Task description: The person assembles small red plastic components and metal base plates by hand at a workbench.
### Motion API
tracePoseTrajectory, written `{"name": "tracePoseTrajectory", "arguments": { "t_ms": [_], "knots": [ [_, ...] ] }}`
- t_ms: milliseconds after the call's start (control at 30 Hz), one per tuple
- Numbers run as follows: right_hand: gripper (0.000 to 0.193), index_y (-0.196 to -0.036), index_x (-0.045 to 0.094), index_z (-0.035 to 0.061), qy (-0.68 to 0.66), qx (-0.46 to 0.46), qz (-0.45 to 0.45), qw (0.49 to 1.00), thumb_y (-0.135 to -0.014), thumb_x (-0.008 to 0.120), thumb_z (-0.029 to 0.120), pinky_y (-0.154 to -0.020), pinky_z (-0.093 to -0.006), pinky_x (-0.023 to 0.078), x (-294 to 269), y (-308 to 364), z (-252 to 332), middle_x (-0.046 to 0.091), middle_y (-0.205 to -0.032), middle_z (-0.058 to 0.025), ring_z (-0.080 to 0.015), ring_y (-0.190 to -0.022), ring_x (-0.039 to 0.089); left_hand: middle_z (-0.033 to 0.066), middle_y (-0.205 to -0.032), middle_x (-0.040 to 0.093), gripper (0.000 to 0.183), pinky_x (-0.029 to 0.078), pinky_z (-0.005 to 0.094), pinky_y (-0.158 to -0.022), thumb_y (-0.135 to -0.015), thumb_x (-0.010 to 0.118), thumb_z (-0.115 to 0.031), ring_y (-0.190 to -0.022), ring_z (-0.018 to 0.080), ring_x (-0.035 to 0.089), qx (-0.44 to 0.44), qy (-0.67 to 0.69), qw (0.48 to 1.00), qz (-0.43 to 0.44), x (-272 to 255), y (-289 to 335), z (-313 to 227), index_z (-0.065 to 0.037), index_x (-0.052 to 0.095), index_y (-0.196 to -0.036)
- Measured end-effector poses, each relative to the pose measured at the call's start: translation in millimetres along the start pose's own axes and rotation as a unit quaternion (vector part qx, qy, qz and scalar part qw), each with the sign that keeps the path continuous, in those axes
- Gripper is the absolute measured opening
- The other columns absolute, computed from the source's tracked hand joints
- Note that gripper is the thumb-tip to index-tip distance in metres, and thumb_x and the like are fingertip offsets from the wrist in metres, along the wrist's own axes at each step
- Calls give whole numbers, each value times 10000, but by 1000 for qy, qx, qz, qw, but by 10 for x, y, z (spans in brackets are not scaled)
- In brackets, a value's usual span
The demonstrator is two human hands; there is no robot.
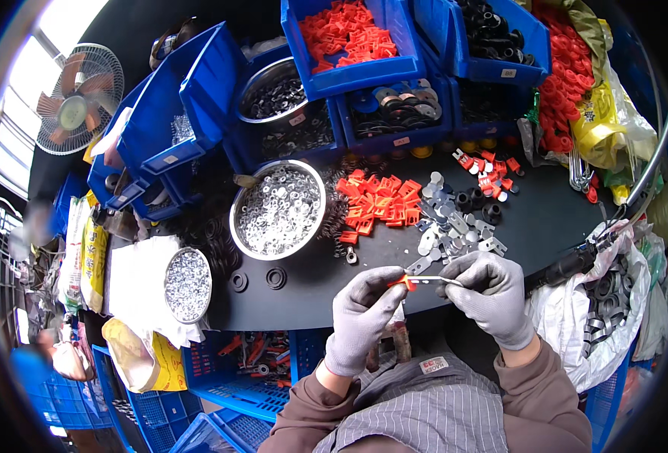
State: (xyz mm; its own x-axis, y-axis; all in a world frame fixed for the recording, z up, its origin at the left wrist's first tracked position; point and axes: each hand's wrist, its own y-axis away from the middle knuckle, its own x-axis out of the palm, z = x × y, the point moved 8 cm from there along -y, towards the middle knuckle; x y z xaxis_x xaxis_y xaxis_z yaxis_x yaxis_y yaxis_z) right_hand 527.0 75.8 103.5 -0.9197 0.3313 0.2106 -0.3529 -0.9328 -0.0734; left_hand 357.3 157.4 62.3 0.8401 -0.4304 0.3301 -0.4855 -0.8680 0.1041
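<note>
- Our L hand, in a grey glove: thumb + fingers pinched tight on an orange clip, no gap we can see.
- Our R hand, same type of glove: thumb + index closed on the R end of a pale metal strip; other fingers curled.
- Clip + strip: btwn our two hands, near the front edge of the blk table. Strip runs approx. level from clip to R hand; can't tell how far it's in the clip.
- Just beyond: loose pile of metal tabs, w/ blk caps at its R side.
- Orange pile L of the tabs; red/white pcs at the back R.
- Further L: steel bowl of washers, then a smaller bowl, also full of small metal pcs.
- Two blk rings lie flat btwn those bowls + us.
- Behind: blue bin w/ more orange pcs.
</note>
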Motion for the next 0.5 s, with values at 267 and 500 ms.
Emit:
{"name": "tracePoseTrajectory", "arguments": {
  "t_ms": [267, 500],
  "knots": [
    [140, -789, 706, 2, -15, 112, 40, 993, -721, 828, -12, -656, -224, 462, -167, -22, -297, 652, -825, -40, -89, -701, 590, 90, -931, 719, 213, 529, 285, -752, -850, 723, -27, -831, 145, 675, 83, -258, 945, 184, 439, -83, -163, 5, 703, -1060],
    [99, -873, 708, 6, 148, -53, -237, 959, -851, 759, 87, -602, -220, 453, -1494, -1001, -306, 659, -737, 9, -46, -643, 555, 190, -1068, 591, 366, 489, 442, -817, -861, 681, -183, -958, 356, 587, 285, -611, 738, 22, 251, -1090, -175, -53, 635, -1200]
  ]
}}
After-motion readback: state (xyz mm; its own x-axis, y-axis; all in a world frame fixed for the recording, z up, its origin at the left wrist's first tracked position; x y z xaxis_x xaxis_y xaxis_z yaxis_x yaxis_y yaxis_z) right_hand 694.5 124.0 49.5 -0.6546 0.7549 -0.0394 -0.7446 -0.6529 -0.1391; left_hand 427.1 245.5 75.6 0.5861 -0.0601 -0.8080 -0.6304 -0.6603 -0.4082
